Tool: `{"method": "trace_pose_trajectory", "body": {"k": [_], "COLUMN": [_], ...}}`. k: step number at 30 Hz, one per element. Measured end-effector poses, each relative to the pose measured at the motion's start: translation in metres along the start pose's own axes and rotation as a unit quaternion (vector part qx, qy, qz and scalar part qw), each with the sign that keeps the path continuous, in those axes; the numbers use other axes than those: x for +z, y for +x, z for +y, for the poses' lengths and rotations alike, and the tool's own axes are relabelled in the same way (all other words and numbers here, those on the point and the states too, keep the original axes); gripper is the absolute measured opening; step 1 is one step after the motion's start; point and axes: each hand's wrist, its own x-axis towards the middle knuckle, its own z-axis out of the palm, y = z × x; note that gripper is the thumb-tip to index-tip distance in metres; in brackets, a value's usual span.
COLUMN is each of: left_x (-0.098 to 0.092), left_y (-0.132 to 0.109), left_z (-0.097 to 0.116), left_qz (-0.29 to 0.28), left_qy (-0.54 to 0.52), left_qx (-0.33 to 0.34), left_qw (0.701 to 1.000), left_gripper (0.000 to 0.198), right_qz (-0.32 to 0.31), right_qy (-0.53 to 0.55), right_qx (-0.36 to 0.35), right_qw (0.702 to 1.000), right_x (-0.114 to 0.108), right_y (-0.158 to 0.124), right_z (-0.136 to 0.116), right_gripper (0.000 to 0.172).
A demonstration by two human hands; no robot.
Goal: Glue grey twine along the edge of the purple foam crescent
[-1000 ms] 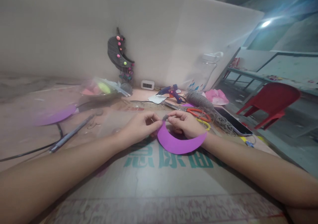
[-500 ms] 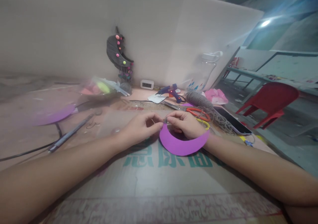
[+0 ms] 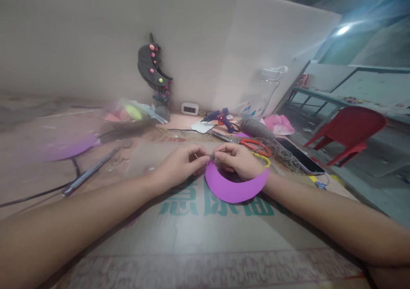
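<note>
A flat purple crescent cutout (image 3: 235,190) hangs tilted between my hands, its left horn pointing up. My right hand (image 3: 238,160) is closed in a pinch at that upper tip, and the crescent's other end lies against my right wrist. My left hand (image 3: 184,165) is also closed, thumb and forefinger meeting at the same tip. A small dark grey bit, which looks like yarn (image 3: 212,156), shows at the tip between the fingertips. The fingers hide most of it. Under both hands lies a cardboard sheet (image 3: 192,237) with green printed characters.
Beyond my hands lie orange-handled scissors (image 3: 256,145), a blue glue gun (image 3: 221,118), grey yarn (image 3: 256,128) and a phone (image 3: 299,155). A clear bottle (image 3: 264,92) stands behind them. At left are a pen (image 3: 91,171) and a purple piece (image 3: 70,148). A decorated grey crescent (image 3: 145,64) hangs on the wall.
The purple crescent's lower edge has dropped very slightly. Both hands keep their pinch at its tip, nearly unmoved.
</note>
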Motion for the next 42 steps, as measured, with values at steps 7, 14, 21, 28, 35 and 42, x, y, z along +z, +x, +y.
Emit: {"method": "trace_pose_trajectory", "body": {"k": [7, 14, 21, 28, 35, 42], "left_x": [-0.0006, -0.0017, -0.0022, -0.0024, -0.0029, -0.0011], "left_y": [0.0024, 0.0001, 0.0014, 0.0014, 0.0013, 0.0013], "left_z": [-0.0004, 0.0021, 0.0012, -0.0012, 0.0004, 0.0068], "left_qz": [-0.013, -0.022, -0.012, -0.026, -0.02, 0.011], "left_qy": [-0.032, -0.006, -0.049, -0.064, -0.079, -0.12], "left_qx": [-0.016, 0.001, -0.007, -0.007, -0.004, -0.015], "left_qw": [0.999, 1.0, 0.999, 0.998, 0.997, 0.993], "left_gripper": [0.03, 0.023, 0.026, 0.027, 0.026, 0.022], "right_qz": [0.014, 0.003, 0.002, 0.001, -0.002, -0.003], "right_qy": [-0.004, 0.005, -0.024, -0.023, -0.103, -0.069], "right_qx": [-0.011, -0.013, -0.01, -0.008, -0.013, -0.041], "right_qw": [1.0, 1.0, 1.0, 1.0, 0.995, 0.997], "right_x": [-0.0014, 0.0009, 0.0007, 0.0, 0.0006, 0.0002], "right_y": [-0.0004, -0.0017, -0.0027, 0.0003, -0.001, 0.0006], "right_z": [-0.0002, -0.0029, -0.0096, -0.0041, -0.0076, -0.0026], "right_gripper": [0.034, 0.036, 0.041, 0.038, 0.033, 0.037]}}
